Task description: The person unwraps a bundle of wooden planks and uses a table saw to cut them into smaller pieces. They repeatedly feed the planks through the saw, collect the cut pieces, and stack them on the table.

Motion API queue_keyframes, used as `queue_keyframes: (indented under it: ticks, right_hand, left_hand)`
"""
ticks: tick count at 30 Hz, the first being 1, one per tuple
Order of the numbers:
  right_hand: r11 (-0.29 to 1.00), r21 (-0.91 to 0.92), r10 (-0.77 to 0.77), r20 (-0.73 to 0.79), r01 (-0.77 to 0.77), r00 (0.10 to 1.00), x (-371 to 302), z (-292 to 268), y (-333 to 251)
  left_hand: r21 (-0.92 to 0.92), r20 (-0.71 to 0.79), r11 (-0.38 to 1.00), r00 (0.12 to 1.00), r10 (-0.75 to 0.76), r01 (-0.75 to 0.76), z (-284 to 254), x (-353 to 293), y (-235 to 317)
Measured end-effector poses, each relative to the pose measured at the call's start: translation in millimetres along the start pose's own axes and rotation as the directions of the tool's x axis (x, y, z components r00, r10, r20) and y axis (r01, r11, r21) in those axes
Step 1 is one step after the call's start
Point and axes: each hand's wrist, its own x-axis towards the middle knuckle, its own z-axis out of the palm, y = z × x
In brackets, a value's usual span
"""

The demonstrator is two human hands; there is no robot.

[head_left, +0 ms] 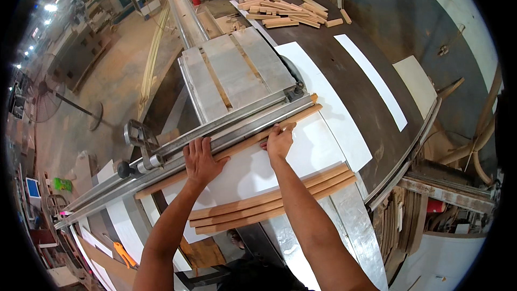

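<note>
A long wooden strip (250, 141) lies along the metal fence (231, 139) of a sliding saw table. My left hand (203, 163) rests with its fingers stretched over the fence and its thumb spread out against the strip. Farther along to the right, my right hand (280, 141) is closed on the same strip, thumb and forefinger on top and other fingertips curled at its near side. White sheet material lies under the strip. Close to me, crossed by my right forearm, a few similar wooden strips (237, 208) lie side by side.
Short wood offcuts (291, 13) are heaped on the dark table (344, 70) at the far right. A metal clamp with a black knob (126, 170) sits at the fence's left. An orange-handled tool (124, 254) lies lower left. A fan (46, 99) stands on the floor.
</note>
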Motion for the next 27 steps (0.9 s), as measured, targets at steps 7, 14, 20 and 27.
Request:
queue_keyframes:
  ticks: [7, 14, 20, 27]
  right_hand:
    - [1.000, 0.008, -0.003, 0.022, 0.003, 1.000, 8.7, 0.5, 9.6]
    - [1.000, -0.012, 0.008, 0.033, -0.007, 0.999, 8.0, 2.6, 7.0]
    - [1.000, 0.002, -0.011, 0.042, 0.010, 0.999, 9.8, 2.2, 11.1]
    - [1.000, -0.014, -0.003, 0.053, 0.004, 0.999, 6.7, 0.9, 6.6]
  left_hand:
    - [0.021, 0.015, 0.999, 1.000, -0.028, 0.028, 3.8, -0.5, 2.2]
    - [0.016, -0.019, 1.000, 1.000, -0.019, 0.019, 3.8, -1.2, 1.8]
    - [0.011, -0.041, 1.000, 0.999, -0.006, 0.007, 7.1, -2.8, 1.9]
    - [0.039, -0.028, 0.999, 0.999, -0.016, 0.017, 10.1, -4.2, 2.1]
